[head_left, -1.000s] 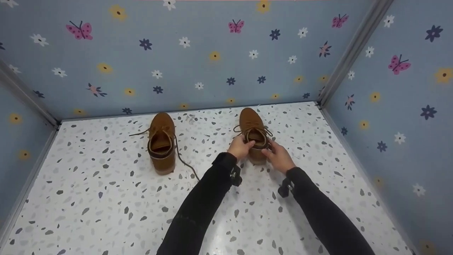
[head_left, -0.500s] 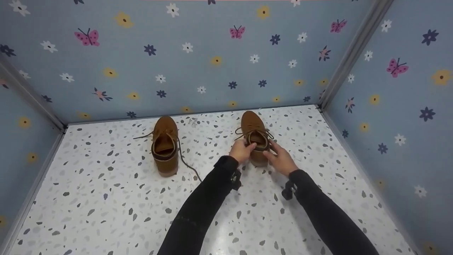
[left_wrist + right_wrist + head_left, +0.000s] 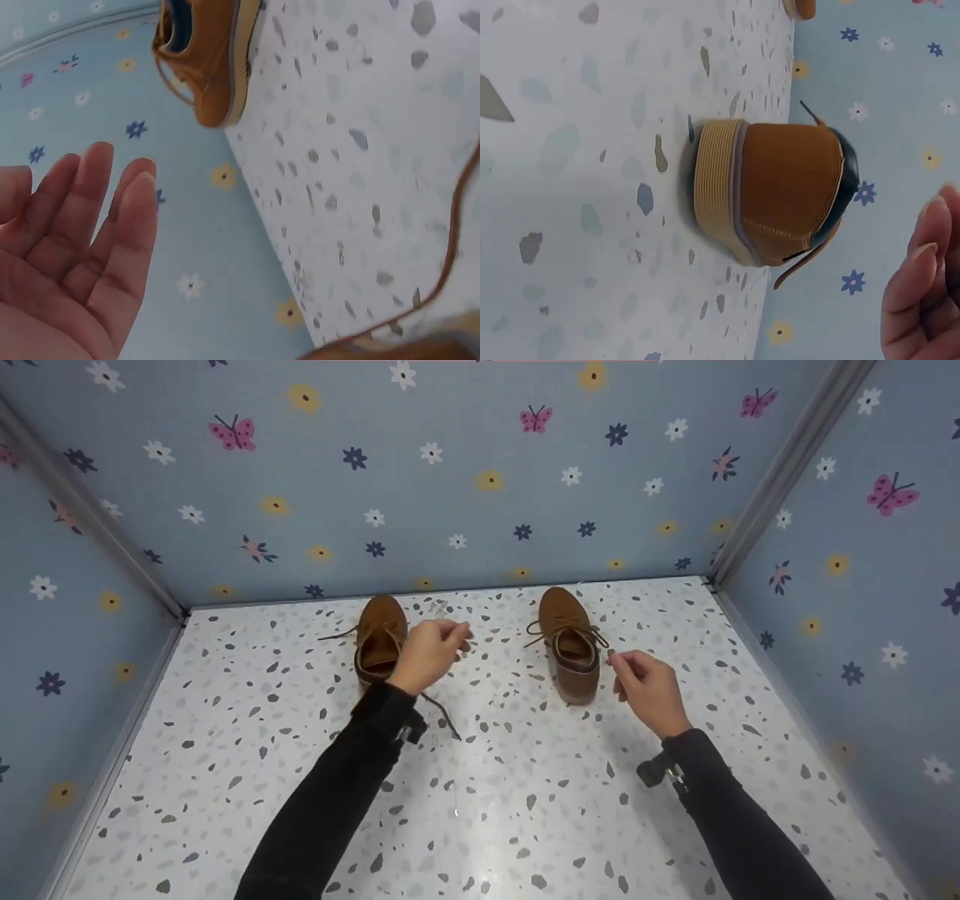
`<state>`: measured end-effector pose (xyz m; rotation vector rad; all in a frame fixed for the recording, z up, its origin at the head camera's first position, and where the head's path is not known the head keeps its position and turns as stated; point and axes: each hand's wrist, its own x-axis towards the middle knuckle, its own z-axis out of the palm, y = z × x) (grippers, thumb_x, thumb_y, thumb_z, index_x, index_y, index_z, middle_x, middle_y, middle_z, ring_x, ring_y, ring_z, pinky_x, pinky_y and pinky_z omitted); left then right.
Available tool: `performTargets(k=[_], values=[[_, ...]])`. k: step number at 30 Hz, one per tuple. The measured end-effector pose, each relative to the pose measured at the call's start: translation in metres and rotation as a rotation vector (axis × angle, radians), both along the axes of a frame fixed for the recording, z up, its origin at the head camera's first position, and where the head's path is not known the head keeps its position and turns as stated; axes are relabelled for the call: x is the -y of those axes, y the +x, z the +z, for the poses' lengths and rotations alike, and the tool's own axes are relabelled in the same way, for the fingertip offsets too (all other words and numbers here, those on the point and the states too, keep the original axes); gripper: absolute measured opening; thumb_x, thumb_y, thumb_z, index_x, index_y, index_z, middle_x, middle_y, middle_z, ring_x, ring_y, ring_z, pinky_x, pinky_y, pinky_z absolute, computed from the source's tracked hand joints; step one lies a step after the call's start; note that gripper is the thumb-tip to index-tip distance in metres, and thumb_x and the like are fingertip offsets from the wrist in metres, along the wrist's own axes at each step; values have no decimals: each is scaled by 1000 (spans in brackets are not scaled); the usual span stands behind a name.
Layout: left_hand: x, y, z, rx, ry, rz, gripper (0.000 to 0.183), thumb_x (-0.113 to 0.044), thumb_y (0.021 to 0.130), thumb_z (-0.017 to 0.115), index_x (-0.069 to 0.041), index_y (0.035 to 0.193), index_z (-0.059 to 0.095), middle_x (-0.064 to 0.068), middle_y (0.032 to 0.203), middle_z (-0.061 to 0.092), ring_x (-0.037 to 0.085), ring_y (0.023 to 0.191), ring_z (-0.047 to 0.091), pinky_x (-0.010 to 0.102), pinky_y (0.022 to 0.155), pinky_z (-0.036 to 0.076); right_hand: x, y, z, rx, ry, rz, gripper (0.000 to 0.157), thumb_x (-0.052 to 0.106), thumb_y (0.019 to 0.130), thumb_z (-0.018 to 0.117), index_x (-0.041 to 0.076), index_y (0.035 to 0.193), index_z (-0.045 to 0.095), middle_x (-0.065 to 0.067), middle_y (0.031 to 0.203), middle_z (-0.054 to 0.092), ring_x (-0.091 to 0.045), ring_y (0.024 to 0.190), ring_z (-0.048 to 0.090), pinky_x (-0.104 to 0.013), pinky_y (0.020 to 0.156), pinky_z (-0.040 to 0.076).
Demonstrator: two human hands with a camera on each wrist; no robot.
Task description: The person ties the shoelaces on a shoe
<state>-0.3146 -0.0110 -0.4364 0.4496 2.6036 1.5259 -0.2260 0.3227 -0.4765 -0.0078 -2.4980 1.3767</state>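
Observation:
Two brown lace-up shoes stand upright on the floor, toes toward the back wall. The right shoe (image 3: pixel 564 611) has its lace tied in a bow; its heel fills the middle of the right wrist view. On the left shoe (image 3: pixel 382 615) the lace (image 3: pixel 454 240) hangs loose to both sides. My left hand (image 3: pixel 429 654) hovers over that shoe's right side and covers part of it, fingers loosely bent and holding nothing. Just right of the tied shoe is my right hand (image 3: pixel 651 690), apart from it, also with nothing in its relaxed fingers.
A speckled white floor (image 3: pixel 495 780) lies under both shoes. A blue wall (image 3: pixel 465 510) with flowers and butterflies stands right behind the toes. Similar panels (image 3: pixel 862 622) close off the left and right sides.
Both hands have let go of the right shoe's collar. The left hand has moved left to the other shoe, the right hand slightly right. The head view has turned a little left.

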Motion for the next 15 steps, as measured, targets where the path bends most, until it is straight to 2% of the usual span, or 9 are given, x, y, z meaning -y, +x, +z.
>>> performTargets(k=[3, 7, 11, 15], values=[[41, 9, -2, -39, -21, 102, 31, -28, 104, 53, -6, 96, 73, 7, 80, 67, 25, 73, 63, 34, 66, 51, 11, 16, -1, -10, -8, 26, 26, 35, 100, 59, 12, 96, 71, -7, 65, 60, -24, 55, 56, -27, 48, 44], [97, 19, -23, -29, -117, 249, 33, -34, 103, 54, -5, 99, 70, 9, 81, 65, 24, 70, 58, 34, 63, 45, 31, 38, -11, 7, -39, 78, 23, 32, 100, 61, 13, 94, 71, -6, 63, 58, -24, 53, 54, -27, 47, 42], [133, 17, -48, 88, -151, 341, 40, -37, 102, 52, -2, 119, 63, 14, 100, 63, 25, 84, 58, 35, 71, 46, 49, 57, -17, 37, -39, 100, 17, 24, 100, 62, 13, 92, 72, -5, 61, 57, -23, 52, 53, -26, 45, 41], [141, 6, -60, 233, -61, 352, 53, -37, 102, 52, -1, 141, 49, 18, 121, 57, 29, 103, 57, 37, 82, 49, 58, 62, -29, 71, -33, 131, 17, 25, 100, 61, 16, 93, 72, -2, 61, 57, -21, 52, 55, -28, 46, 42]])
